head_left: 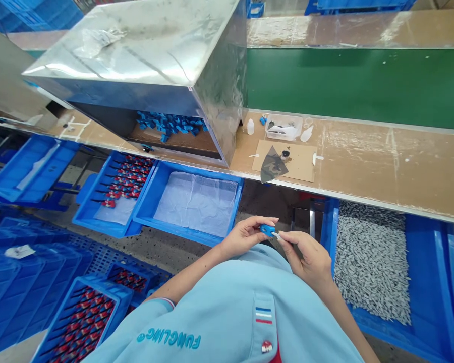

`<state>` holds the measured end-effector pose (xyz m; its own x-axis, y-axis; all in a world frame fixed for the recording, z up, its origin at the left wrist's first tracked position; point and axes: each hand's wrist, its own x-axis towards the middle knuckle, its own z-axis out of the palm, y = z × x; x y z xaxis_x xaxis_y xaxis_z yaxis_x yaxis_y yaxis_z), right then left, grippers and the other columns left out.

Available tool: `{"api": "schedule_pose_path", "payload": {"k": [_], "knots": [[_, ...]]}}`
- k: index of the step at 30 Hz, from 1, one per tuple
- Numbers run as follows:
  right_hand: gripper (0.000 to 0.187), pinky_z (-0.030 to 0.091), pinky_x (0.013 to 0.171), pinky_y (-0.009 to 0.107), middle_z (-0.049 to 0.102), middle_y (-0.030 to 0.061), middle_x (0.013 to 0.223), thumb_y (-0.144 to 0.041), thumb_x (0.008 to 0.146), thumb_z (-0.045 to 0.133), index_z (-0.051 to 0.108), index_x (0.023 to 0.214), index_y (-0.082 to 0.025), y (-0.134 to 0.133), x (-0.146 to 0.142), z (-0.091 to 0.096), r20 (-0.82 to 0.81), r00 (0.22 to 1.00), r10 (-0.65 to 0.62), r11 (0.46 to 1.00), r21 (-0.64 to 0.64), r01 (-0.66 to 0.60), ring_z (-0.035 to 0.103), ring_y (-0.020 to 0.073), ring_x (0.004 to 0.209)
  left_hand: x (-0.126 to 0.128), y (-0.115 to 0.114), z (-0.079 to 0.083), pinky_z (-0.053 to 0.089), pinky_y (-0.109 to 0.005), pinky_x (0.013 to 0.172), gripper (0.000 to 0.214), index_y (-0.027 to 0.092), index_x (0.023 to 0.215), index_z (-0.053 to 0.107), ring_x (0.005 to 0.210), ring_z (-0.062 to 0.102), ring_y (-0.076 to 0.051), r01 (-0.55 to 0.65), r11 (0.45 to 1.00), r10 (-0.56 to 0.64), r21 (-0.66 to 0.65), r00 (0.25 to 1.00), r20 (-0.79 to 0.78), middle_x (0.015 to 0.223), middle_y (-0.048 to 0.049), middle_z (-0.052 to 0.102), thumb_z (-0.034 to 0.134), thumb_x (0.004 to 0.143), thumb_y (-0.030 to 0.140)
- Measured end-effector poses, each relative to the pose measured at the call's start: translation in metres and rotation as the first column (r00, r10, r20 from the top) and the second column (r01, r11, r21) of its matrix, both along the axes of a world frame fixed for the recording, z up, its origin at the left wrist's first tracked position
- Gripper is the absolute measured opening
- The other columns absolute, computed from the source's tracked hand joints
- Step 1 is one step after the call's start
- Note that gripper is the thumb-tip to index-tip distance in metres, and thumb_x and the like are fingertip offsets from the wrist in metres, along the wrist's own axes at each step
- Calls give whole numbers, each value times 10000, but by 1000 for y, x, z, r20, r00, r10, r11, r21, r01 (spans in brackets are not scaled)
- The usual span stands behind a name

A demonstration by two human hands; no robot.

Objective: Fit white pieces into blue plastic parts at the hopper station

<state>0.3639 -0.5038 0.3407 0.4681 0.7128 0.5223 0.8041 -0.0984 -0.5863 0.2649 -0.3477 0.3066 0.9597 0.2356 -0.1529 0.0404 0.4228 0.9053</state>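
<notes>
Close in front of my light blue shirt, my left hand [242, 236] pinches a small blue plastic part [266, 230] between thumb and fingers. My right hand [307, 256] grips a small light grey piece [276, 235] in its fingertips. The grey piece's tip meets the end of the blue part; whether it is inserted cannot be made out. To the right, a blue bin holds a heap of small grey pieces [371, 267]. Many blue parts [170, 124] lie inside the open-fronted metal box [219, 96] on the bench.
On the bench [363, 161] are a cardboard sheet [301, 169], a dark mesh scrap [273, 165], a white bottle [250, 127] and a clear tray [283, 132]. Behind runs a green belt [355, 83]. A paper-lined blue crate [189, 237] and a crate of red-and-blue pieces [98, 224] stand left.
</notes>
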Motion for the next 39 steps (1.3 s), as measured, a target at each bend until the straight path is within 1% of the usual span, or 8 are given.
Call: {"api": "schedule_pose_path", "payload": {"k": [4,8,14,21,27,31,35,39], "knots": [[114,504,709,226,673,26,840,-101,884,587,574,981,-159,1,0,5,45,999,7,1000,-17,-7,622,106,756,0,1,-1,509,-259,888,239,182,1038,684,1055,646,-161,14,1000,-14,4,1000,5,1286,-121,633,734,826,282],[123,489,701,227,662,22,811,-96,867,610,570,971,-149,2,-1,7,50,999,7,1000,-6,-7,604,104,736,0,1,-3,499,-262,913,244,183,1036,682,1068,641,-160,13,1000,-13,26,1000,10,1276,-118,639,738,823,289],[111,486,674,226,663,18,778,-96,852,627,569,927,-153,3,-1,5,38,999,19,1000,13,-19,602,102,691,-1,2,-4,488,-287,939,258,171,1031,677,1119,624,-190,23,997,-23,73,1000,3,1272,-134,638,736,824,313],[111,505,672,224,677,15,792,-113,855,626,571,934,-166,3,-1,4,29,1000,8,1000,18,-9,625,102,699,-1,2,-3,487,-291,943,260,177,1032,679,1140,615,-197,31,996,-31,78,1000,2,1271,-130,639,736,823,321],[111,508,667,219,679,11,788,-110,846,639,576,923,-159,4,-1,1,20,1000,8,1000,26,-8,627,96,698,-1,2,-3,491,-290,931,258,176,1036,678,1119,622,-194,36,996,-36,85,999,-8,1268,-128,640,734,824,313],[94,506,642,206,678,0,774,-128,856,634,593,931,-167,3,-2,0,-32,999,-31,999,23,32,621,83,668,0,1,-3,492,-282,931,258,177,1038,685,1105,627,-184,26,996,-27,87,1000,2,1257,-125,647,733,825,313],[26,508,614,194,684,4,776,-155,875,614,613,893,-173,4,-4,2,-107,992,-72,997,-6,72,628,80,654,1,1,-3,499,-280,917,264,176,1039,691,1085,635,-183,22,996,-22,92,1000,-4,1264,-126,643,733,824,324],[14,514,605,189,685,7,772,-162,871,618,615,870,-176,6,-5,3,-123,988,-94,996,-3,94,638,87,660,1,1,-3,499,-287,924,273,176,1036,692,1088,633,-187,15,996,-14,90,1000,-15,1261,-126,645,737,820,338]]}}
